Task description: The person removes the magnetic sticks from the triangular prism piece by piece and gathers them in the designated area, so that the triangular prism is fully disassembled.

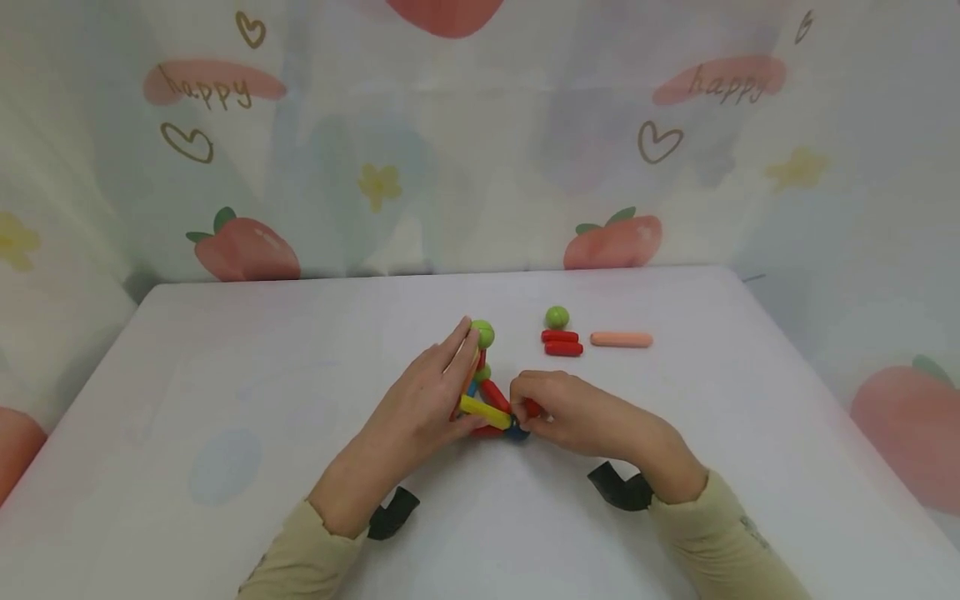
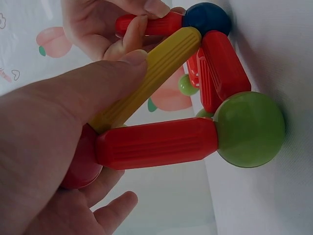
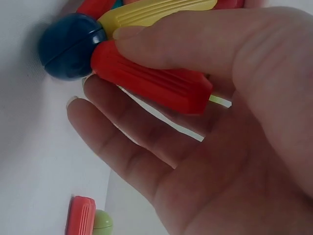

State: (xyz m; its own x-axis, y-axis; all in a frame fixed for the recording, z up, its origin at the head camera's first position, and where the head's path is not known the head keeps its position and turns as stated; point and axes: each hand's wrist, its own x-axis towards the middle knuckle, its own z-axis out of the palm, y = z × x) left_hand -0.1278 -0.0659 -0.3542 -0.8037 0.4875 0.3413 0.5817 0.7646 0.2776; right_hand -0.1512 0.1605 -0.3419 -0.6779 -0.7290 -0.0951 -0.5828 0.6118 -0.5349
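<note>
A frame of magnetic building sticks and balls stands on the table in front of me. My left hand holds its left side, the thumb across a yellow stick beside a red ball partly hidden by the hand. From that ball a red stick runs to a green ball low on the table. My right hand pinches a short red stick, whose end meets the dark blue ball where the yellow stick also ends. Another green ball tops the frame behind my left fingers.
Right of the frame, farther back, lie a loose green ball, two short red sticks and a longer peach-coloured stick. Black bands show by both wrists. A printed curtain hangs behind the white table.
</note>
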